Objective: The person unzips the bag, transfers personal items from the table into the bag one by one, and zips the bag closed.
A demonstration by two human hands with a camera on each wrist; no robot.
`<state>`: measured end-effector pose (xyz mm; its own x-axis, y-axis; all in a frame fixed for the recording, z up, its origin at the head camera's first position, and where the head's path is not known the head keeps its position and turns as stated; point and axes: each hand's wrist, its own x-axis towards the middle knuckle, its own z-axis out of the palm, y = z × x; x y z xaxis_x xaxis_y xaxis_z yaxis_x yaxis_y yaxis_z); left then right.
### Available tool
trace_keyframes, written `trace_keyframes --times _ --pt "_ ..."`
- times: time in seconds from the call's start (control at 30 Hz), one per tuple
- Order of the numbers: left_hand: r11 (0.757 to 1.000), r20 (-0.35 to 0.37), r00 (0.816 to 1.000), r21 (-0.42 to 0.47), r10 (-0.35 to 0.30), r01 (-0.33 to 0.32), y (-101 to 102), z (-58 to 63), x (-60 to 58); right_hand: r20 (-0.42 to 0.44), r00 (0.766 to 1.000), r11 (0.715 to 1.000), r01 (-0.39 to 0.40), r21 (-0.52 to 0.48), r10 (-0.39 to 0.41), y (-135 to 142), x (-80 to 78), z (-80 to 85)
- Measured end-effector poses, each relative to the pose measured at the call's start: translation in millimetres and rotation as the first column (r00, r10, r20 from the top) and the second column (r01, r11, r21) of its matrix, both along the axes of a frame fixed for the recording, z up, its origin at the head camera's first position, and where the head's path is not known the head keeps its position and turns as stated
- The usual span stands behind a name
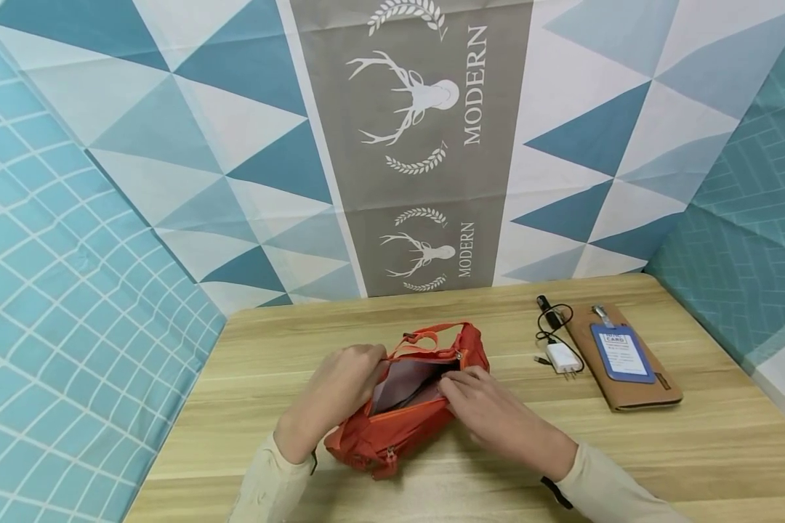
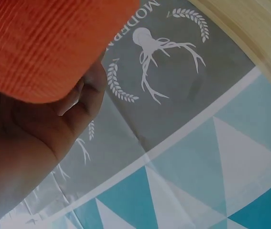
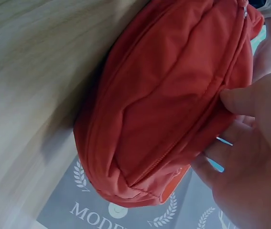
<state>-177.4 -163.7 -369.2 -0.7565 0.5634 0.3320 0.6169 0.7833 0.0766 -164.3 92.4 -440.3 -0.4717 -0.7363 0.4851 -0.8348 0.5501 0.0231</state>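
A: Pale sleeves (image 1: 268,483) are occupying the near edge, left and right. How are the hands gripping?

B: The right hand (image 1: 490,407) is pinching the near rim of the red bag (image 1: 399,432), with the thumb lying outside and fingers sitting behind the cloth. The left hand (image 1: 330,392) is clamping the rim at the left.

A: Where is the bag resting?

B: It is resting on the wooden table (image 1: 248,349), near the middle. Its mouth is gaping between the hands, and grey lining (image 1: 395,385) is showing. Dark areas inside are remaining unidentifiable.

A: Which stages are standing complete?

B: In my judgement, opening is standing complete; closing is appearing outstanding. Whether contents are changing places, I cannot tell.

A: What is lying outside?

B: To the right, a brown case (image 1: 628,396) is supporting a blue badge (image 1: 621,354). Left of these, a white charger (image 1: 562,357) is lying, well apart from both hands. Farthest, a patterned backdrop (image 1: 425,181) is hanging behind the table.
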Motion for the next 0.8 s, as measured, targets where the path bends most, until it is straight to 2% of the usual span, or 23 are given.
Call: trace_keyframes --times 0.17,0.33,0.57,0.67,0.8 --pt "0.999 0.016 0.999 0.001 -0.032 0.032 2 -0.1 0.7 0.055 0.998 1.000 0.009 0.029 -0.011 1 3.9 4.3" --pt "0.999 0.041 0.998 0.012 -0.037 0.036 2 -0.6 2.2 0.100 0.995 0.998 0.011 0.060 -0.017 3 7.1 11.7" --pt "0.999 0.052 0.998 0.024 -0.043 0.042 3 -1.8 1.8 0.095 0.995 0.997 -0.002 0.076 -0.006 6 7.3 15.4" --pt "0.999 0.062 0.997 0.024 -0.046 0.044 4 -2.1 1.9 0.112 0.994 0.998 -0.018 0.063 0.011 11 6.9 20.5" --pt "0.999 0.072 0.996 0.022 -0.046 0.044 4 -2.2 2.4 0.121 0.992 0.999 -0.032 -0.032 0.035 21 1.8 29.7"
